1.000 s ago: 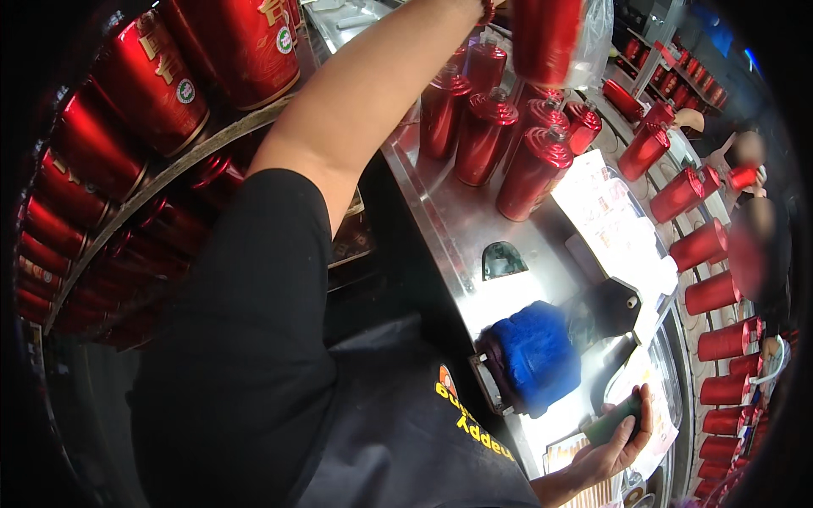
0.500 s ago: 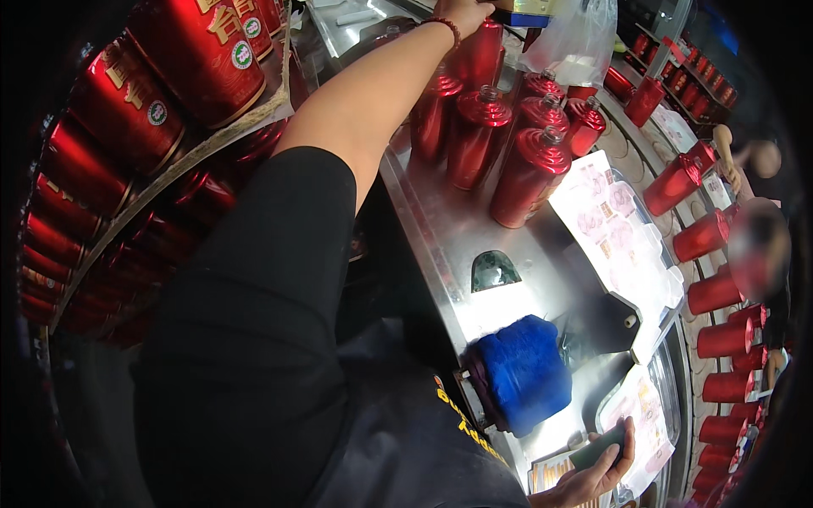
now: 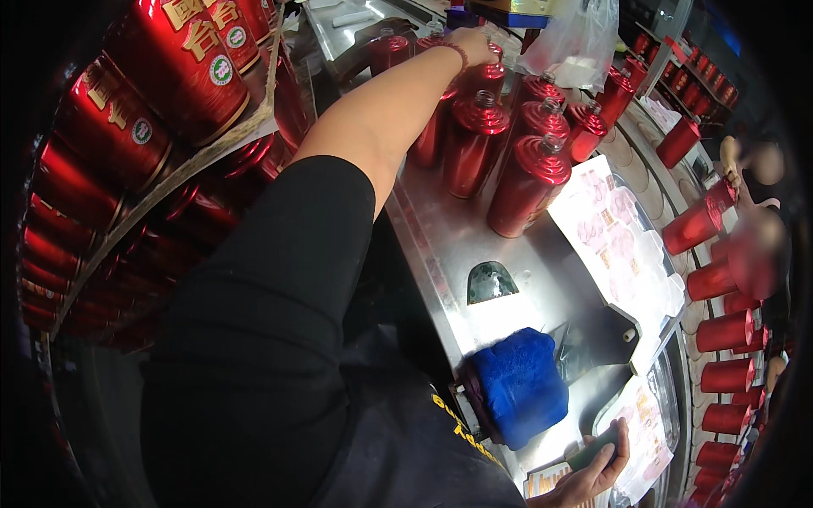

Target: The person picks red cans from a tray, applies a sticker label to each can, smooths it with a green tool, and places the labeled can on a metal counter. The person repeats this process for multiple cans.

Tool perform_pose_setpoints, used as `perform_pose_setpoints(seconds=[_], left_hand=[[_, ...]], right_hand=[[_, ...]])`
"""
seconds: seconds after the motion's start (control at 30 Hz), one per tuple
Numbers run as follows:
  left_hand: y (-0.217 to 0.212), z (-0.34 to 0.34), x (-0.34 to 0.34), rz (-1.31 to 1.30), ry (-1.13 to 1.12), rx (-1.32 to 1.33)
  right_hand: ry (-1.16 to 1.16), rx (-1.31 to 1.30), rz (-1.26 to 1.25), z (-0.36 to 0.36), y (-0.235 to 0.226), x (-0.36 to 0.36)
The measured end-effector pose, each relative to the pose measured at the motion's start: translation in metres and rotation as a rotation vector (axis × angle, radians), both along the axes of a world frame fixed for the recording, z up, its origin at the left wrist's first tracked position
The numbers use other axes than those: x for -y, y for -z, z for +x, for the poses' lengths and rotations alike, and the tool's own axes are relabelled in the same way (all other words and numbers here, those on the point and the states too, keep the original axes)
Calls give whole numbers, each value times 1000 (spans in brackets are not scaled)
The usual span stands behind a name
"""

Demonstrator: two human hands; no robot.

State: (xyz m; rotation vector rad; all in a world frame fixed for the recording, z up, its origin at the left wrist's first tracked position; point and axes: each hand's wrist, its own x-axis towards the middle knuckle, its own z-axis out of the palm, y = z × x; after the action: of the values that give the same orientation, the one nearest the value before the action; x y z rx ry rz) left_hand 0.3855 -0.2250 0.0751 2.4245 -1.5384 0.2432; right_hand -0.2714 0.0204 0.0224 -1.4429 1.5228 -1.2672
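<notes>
My left arm stretches up the picture to a cluster of glossy red bottles (image 3: pixel 529 182) standing on a steel worktop (image 3: pixel 440 245). My left hand (image 3: pixel 472 44), with a red cord at the wrist, closes over the top of a red bottle at the back of the cluster (image 3: pixel 489 74). My right hand (image 3: pixel 593 474) sits at the bottom edge by the worktop's near end. It grips a small dark flat object (image 3: pixel 594 455); what it is I cannot tell.
Stacked red cylindrical boxes (image 3: pixel 161 76) fill the left side. A blue cloth pad (image 3: pixel 518 388) and a dark dome-shaped piece (image 3: pixel 489 284) lie on the worktop beside lit white label sheets (image 3: pixel 618 237). Red bottles (image 3: pixel 720 332) line a curved track at right, where other people (image 3: pixel 754 169) stand. A clear plastic bag (image 3: pixel 576 38) hangs above.
My left hand has come down from high at the top edge onto the rear bottles. My right hand has sunk lower in the picture, still holding the dark object.
</notes>
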Motion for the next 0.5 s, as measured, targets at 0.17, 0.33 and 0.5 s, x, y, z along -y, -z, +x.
perform_pose_setpoints(seconds=[0.17, 0.33, 0.5], left_hand=[[2, 2, 4, 106, -28, 82], [-5, -7, -5, 90, 106, 158], [-6, -2, 0, 152, 128, 174]], right_hand=[[-120, 32, -56, -19, 30, 7], [-147, 43, -46, -25, 36, 3], [-171, -2, 14, -39, 34, 1]])
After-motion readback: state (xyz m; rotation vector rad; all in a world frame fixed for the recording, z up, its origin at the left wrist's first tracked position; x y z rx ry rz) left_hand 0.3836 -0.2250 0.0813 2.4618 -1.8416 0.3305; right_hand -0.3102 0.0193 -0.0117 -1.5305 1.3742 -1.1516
